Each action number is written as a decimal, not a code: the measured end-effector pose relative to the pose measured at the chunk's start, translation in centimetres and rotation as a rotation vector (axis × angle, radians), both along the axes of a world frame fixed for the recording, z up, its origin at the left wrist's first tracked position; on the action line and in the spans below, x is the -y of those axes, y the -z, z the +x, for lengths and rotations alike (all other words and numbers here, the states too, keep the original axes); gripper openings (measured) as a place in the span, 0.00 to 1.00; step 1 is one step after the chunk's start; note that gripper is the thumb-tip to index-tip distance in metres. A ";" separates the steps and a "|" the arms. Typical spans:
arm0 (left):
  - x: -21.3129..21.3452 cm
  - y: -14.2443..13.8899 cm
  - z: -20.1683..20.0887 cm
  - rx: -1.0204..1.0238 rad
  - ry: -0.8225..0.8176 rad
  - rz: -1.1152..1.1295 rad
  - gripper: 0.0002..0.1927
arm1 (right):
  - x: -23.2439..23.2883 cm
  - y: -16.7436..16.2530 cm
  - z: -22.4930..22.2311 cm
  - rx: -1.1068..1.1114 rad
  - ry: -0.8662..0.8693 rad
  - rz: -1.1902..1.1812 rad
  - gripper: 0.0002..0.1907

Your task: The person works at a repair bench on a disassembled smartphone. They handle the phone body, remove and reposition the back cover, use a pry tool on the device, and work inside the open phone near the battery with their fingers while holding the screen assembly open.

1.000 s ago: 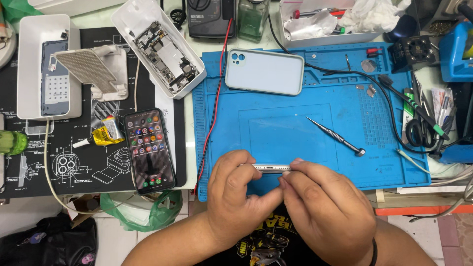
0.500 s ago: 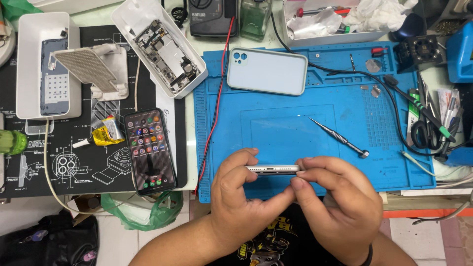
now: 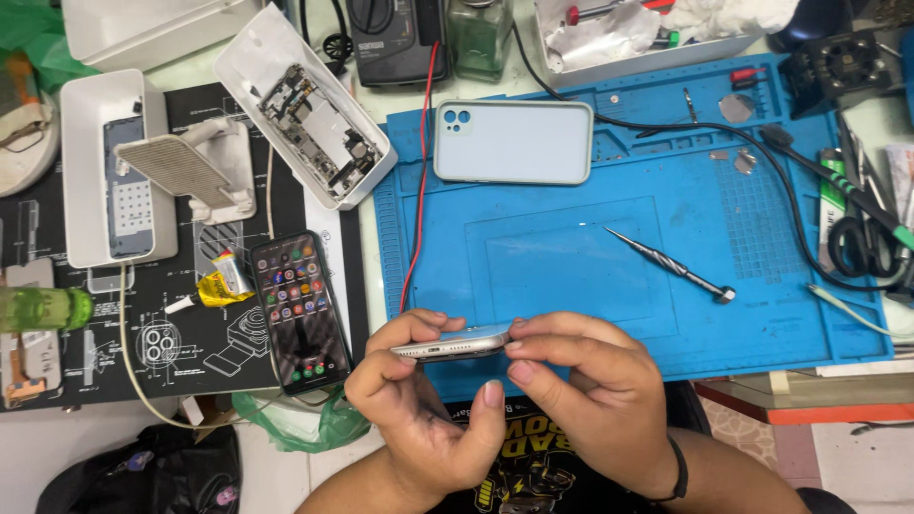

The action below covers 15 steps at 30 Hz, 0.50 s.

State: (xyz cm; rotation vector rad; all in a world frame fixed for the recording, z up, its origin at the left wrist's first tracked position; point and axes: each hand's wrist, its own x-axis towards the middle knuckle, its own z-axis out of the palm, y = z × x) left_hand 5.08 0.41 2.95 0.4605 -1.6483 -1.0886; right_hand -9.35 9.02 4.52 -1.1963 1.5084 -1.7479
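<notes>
On the near edge of the blue mat (image 3: 571, 257), head view:

Phone: a silver phone (image 3: 452, 345) is held flat, its thin side facing up at the camera.

Left hand: the left hand (image 3: 419, 400) grips the phone's left end, fingers curled over the top, thumb below.

Right hand: the right hand (image 3: 581, 400) pinches the right end between fingers and thumb.

Why held so: probably so the person can look along the edge.

Nearby: a screwdriver (image 3: 671, 266) lies to the right on the mat. A pale phone case (image 3: 514, 143) rests at the far side. A lit black phone (image 3: 300, 309) lies left, off the mat.

Change: a second ago the phone sat lower, more hidden by the hands. Now it is raised and shows more.
</notes>
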 end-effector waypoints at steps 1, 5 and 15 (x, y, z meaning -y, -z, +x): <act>0.0 0.1 0.2 -0.008 0.003 0.002 0.33 | 0.3 -0.1 0.2 0.004 -0.012 -0.013 0.09; -0.1 0.0 1.0 -0.038 0.015 0.043 0.29 | 0.9 -0.7 0.9 -0.039 -0.012 -0.029 0.09; 0.1 -0.5 2.3 -0.059 -0.092 0.108 0.21 | 1.2 -1.5 2.7 -0.283 0.065 -0.002 0.10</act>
